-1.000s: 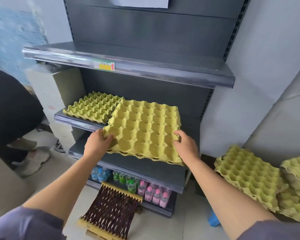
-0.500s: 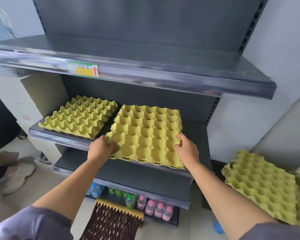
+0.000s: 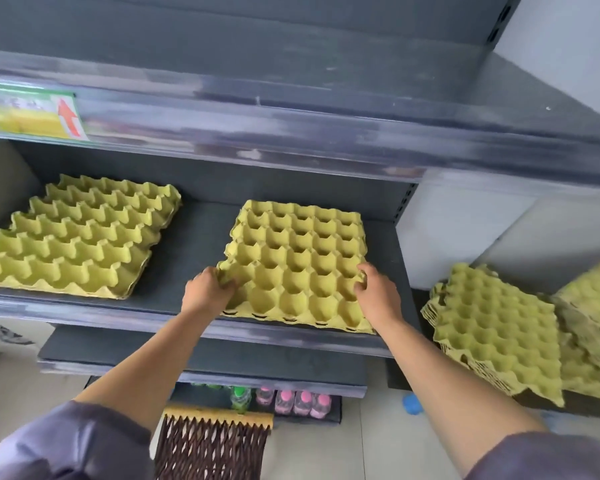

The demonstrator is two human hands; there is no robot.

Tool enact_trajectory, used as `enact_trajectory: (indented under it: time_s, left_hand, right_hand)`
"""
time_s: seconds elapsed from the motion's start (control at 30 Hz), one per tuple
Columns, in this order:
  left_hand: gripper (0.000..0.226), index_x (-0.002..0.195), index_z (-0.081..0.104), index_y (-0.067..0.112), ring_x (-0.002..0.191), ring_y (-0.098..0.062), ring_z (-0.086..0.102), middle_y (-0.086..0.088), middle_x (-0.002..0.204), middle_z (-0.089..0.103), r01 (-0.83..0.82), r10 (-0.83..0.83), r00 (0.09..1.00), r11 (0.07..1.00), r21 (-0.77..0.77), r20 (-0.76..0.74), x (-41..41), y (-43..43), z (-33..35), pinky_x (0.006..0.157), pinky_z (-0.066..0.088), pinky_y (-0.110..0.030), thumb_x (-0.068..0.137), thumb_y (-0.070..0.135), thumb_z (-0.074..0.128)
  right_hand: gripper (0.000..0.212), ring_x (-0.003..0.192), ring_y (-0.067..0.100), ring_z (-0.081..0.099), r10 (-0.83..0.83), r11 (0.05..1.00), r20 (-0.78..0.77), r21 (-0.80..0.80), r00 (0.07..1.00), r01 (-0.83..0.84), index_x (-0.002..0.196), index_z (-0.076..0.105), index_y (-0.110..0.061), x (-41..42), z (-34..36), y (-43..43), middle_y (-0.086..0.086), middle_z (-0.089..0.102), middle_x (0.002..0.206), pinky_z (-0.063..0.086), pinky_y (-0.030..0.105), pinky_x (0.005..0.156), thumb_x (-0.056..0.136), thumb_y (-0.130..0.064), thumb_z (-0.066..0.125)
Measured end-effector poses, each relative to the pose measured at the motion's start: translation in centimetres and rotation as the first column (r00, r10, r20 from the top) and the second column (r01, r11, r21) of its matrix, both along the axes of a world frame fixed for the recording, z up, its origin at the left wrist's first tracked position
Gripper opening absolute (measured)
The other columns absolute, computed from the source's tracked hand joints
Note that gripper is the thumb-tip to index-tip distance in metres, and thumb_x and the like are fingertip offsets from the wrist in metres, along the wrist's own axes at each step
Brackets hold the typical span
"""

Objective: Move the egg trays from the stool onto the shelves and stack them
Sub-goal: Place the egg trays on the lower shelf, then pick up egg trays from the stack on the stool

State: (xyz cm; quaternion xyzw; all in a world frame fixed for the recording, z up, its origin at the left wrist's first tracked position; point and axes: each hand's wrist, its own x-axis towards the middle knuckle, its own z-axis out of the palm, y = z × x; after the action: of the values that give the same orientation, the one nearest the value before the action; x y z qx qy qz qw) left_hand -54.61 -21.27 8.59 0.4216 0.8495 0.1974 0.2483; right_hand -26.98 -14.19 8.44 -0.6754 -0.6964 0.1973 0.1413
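W/ your left hand [image 3: 208,289] & right hand [image 3: 378,292] each gripping a front corner of the egg tray [image 3: 298,268], which sits on the mid shelf [image 3: 191,258] near its lip, push it straight back, level, lining it up w/ the tray stack [image 3: 73,244] at far left.

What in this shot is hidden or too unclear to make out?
Head view:
- The stool: hidden under the tray pile.
- Print on the shelf label: blurred.
- Most of the bottles: hidden by the lower shelf.
- Underside of the held tray: hidden; whether it rests flat is unclear.
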Motion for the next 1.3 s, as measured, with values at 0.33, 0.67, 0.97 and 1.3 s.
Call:
enact_trajectory:
  time_s: [0.33,0.67,0.97,1.3]
  left_hand:
    - [0.058,0.121,0.05,0.002,0.112,-0.036,0.05,-0.017,0.118,0.057,-0.013,0.01,0.998,0.999,0.043,0.068,-0.6,1.3,-1.2,0.092,0.044,-0.043,0.084,0.046,0.062]
    - [0.046,0.136,0.043,0.021,0.125,-0.031,0.038,-0.007,0.137,0.045,0.406,-0.35,0.859,0.91,0.081,-0.374,4.5,1.1,4.7,0.1,0.033,-0.04,0.093,0.038,0.049]
    - [0.03,0.119,0.055,0.02,0.123,-0.023,0.044,-0.001,0.127,0.055,0.716,-0.597,0.56,0.697,-0.026,-0.575,17.2,2.4,8.2,0.099,0.034,-0.037,0.095,0.033,0.043]
    - [0.026,0.097,0.061,0.01,0.09,-0.032,0.06,-0.008,0.091,0.066,0.851,-0.652,0.447,0.522,0.066,-0.613,37.6,2.0,7.9,0.076,0.043,-0.035,0.09,0.025,0.041]
  right_hand:
    - [0.04,0.118,0.033,0.054,-0.006,1.0,0.105,-0.007,0.994,0.007,0.138,0.047,-0.014,-1.0,0.2,1.9,0.013,0.057,0.13,0.048,0.041,0.092,0.097,-0.013,0.047]
    - [0.045,0.12,0.033,0.048,0.108,0.992,0.348,0.028,0.931,-0.125,0.141,0.039,-0.02,0.8,4.4,-1.9,0.01,0.045,0.137,0.047,0.042,0.092,0.098,-0.031,0.045]
    - [0.04,0.118,0.031,0.049,0.016,0.982,0.442,0.164,0.897,-0.099,0.133,0.048,-0.018,13.1,7.2,-4.7,0.007,0.054,0.13,0.043,0.038,0.093,0.096,-0.031,0.045]
    - [0.033,0.111,0.028,0.053,-0.009,0.974,0.477,0.202,0.879,-0.099,0.125,0.056,-0.021,33.3,8.0,-7.7,0.004,0.059,0.121,0.043,0.039,0.09,0.096,-0.031,0.046]
